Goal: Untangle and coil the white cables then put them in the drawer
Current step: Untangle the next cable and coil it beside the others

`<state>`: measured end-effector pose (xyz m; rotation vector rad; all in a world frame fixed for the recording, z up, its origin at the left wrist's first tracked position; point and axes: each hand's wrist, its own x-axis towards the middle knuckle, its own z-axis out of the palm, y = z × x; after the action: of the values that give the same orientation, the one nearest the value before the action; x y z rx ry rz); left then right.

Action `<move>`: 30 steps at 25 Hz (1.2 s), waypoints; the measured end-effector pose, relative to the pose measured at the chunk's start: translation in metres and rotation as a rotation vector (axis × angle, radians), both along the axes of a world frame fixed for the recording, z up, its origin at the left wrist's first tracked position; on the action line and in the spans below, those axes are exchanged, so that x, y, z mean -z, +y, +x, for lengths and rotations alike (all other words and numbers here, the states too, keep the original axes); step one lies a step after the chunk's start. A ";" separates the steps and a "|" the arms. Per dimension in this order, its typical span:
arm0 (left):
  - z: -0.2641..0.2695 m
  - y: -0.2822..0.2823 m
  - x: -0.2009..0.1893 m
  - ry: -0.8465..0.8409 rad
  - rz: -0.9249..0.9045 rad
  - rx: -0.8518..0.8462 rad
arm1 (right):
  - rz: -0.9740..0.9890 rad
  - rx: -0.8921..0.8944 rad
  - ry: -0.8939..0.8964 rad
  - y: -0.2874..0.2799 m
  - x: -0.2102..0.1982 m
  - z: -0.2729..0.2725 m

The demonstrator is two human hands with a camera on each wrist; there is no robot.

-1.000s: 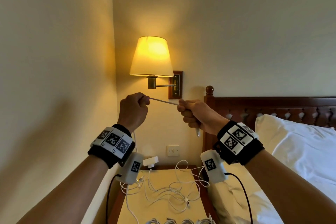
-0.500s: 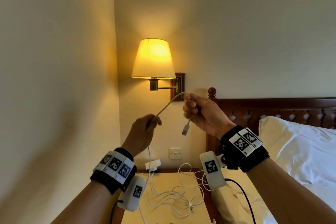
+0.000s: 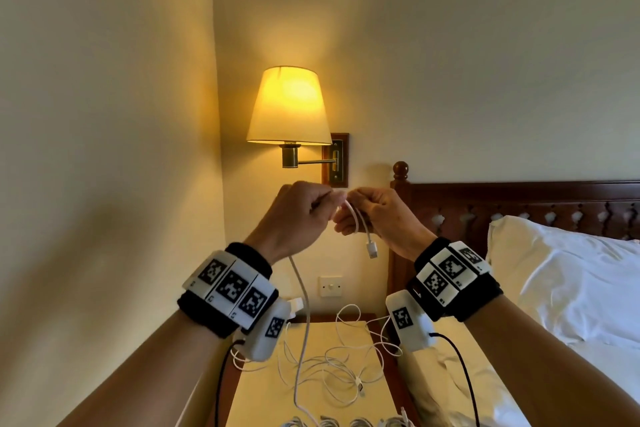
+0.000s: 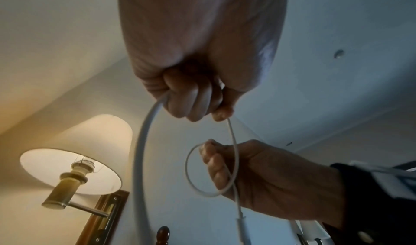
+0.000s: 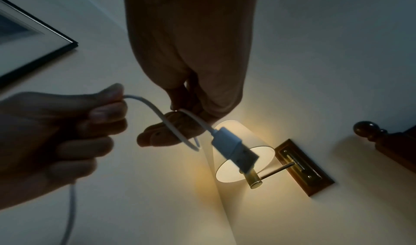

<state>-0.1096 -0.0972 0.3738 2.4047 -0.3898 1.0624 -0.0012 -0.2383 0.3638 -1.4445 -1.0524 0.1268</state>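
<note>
Change: a second ago the hands were held apart with a straight run of cable stretched between them; now they meet in front of the wall lamp (image 3: 289, 107) and a first small loop (image 4: 210, 169) has formed.
Left hand (image 3: 294, 218): fist curled round the white cable (image 3: 301, 291), thumb and forefinger pinching it where it feeds toward the loop.
Right hand (image 3: 381, 218): fingers curled, pinching the loop; the USB plug (image 3: 372, 249) dangles just beneath, at 6 o'clock from the knuckles.
Cable tail: drops from the left fist to the nightstand (image 3: 263, 392) at 6 o'clock, into the tangle (image 3: 339, 371).
Coiled bundles (image 3: 346, 422): several along the nightstand's near edge.
Drawer: not visible.
Meaning: coiling of this cable has likely just begun; most of its length is unwound.
</note>
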 end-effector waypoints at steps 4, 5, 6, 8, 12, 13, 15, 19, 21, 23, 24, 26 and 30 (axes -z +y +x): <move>0.016 0.008 -0.007 -0.156 -0.006 -0.064 | 0.049 -0.085 -0.002 0.006 0.004 -0.010; 0.019 0.010 -0.006 -0.174 -0.020 -0.071 | 0.066 -0.092 0.014 0.007 0.007 -0.012; 0.022 0.012 -0.004 -0.182 -0.034 -0.080 | 0.081 -0.097 0.039 0.008 0.011 -0.014; 0.027 0.016 0.000 -0.178 -0.070 -0.101 | 0.100 -0.126 0.100 0.009 0.016 -0.017; 0.033 0.023 0.012 -0.151 -0.134 -0.139 | 0.084 -0.214 0.243 0.010 0.016 -0.020; 0.034 0.025 0.015 -0.135 -0.148 -0.136 | 0.089 -0.238 0.293 0.010 0.015 -0.020; 0.036 0.028 0.022 -0.097 -0.189 -0.114 | 0.112 -0.285 0.407 0.009 0.012 -0.021; 0.045 0.032 0.054 -0.015 -0.349 -0.023 | 0.161 -0.331 0.592 0.010 0.010 -0.025; 0.048 0.038 0.082 0.096 -0.496 0.030 | 0.239 -0.322 0.644 0.007 0.005 -0.023; 0.047 0.044 0.112 0.195 -0.478 0.046 | 0.324 -0.293 0.680 0.001 0.000 -0.016; 0.042 0.042 0.123 0.240 -0.372 0.034 | 0.335 -0.271 0.675 0.000 -0.002 -0.012; 0.030 0.026 0.128 0.314 -0.096 0.030 | 0.253 -0.142 0.540 0.003 0.002 -0.006; 0.009 -0.001 0.083 0.224 0.054 0.016 | 0.069 0.107 0.192 0.012 0.018 -0.007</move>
<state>-0.1007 -0.0982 0.2911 2.5299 -0.3626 0.7729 -0.0078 -0.2264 0.3456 -1.3937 -0.8142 0.1475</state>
